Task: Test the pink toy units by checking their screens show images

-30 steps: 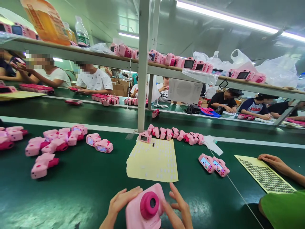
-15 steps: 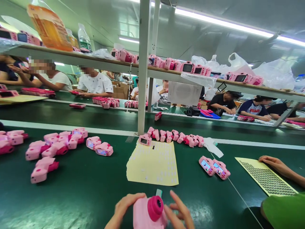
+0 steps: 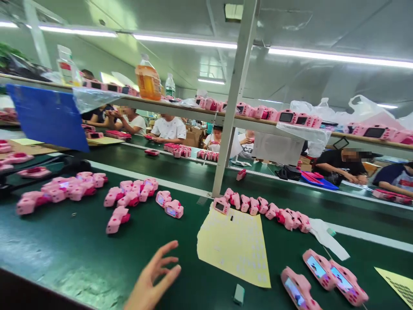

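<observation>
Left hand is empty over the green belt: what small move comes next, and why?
Probably a reach forward-left to the nearest pink toy camera: the left hand hovers open, holding nothing, with loose cameras lying just ahead on the green belt. The right hand is out of view.

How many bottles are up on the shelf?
3: a clear-labelled bottle at the left, an orange one in the middle, a smaller one just right of it. Others may be hidden.

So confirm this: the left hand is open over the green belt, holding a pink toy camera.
Not quite. The head view shows the left hand open over the green belt, but holding nothing; the nearest pink toy camera lies apart on the belt.
</observation>
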Demonstrator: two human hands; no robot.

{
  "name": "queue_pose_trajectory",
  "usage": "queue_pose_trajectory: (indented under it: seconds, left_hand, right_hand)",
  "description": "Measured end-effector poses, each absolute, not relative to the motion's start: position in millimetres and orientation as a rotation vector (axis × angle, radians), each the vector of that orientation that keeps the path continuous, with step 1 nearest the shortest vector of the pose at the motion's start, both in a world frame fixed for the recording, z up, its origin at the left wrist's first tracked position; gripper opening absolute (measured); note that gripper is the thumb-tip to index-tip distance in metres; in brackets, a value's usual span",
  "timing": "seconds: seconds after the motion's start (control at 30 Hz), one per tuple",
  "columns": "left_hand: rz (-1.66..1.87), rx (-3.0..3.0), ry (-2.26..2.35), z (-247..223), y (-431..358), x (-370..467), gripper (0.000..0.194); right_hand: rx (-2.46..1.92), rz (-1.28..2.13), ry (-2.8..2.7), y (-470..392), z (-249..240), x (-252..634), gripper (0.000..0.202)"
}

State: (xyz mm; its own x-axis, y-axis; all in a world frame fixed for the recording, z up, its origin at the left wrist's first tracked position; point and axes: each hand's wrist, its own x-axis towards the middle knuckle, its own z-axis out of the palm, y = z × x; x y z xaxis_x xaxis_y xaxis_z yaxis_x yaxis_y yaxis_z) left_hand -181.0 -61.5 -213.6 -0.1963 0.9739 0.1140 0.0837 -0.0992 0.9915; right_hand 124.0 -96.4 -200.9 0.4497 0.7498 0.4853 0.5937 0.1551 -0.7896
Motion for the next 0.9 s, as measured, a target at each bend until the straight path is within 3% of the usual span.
queue_pose_trajectory:
  seconds: [0.13,0.2,0.27,0.33,0.43,0.5,0.57,0.8,0.9]
  left_hand:
    - [1.544,1.195,1.704,-199,-30,-294,0.089]
    - [1.533,1.198,1.803,-192,-19,-341,0.090]
    - [1.477,1.207,1.853,-185,-5,-374,0.083]
    - [1.381,1.194,1.871,-180,12,-391,0.062]
    - [1.243,1.178,1.853,-175,37,-397,0.041]
    - [1.188,1.185,1.820,-173,48,-392,0.035]
    - [1.163,1.176,1.791,-172,54,-386,0.031]
    - [1.365,1.011,1.657,-179,35,-367,0.026]
    - [1.479,0.923,1.456,-180,12,-344,0.037]
  right_hand:
    - [-1.556,0.230,-1.282,-62,-204,106,0.026]
    - [-1.569,0.262,-1.323,-54,-205,99,0.030]
    - [-1.575,0.299,-1.388,-49,-205,87,0.034]
    - [-1.555,0.364,-1.515,-40,-201,63,0.035]
    - [-1.457,0.497,-1.783,-3,-190,-1,0.039]
    - [-1.435,0.572,-1.891,31,-182,-49,0.058]
    - [-1.452,0.633,-1.926,62,-177,-89,0.062]
    - [-1.293,0.681,-1.769,73,-174,-117,0.031]
    - [-1.167,0.678,-1.644,46,-155,-92,0.036]
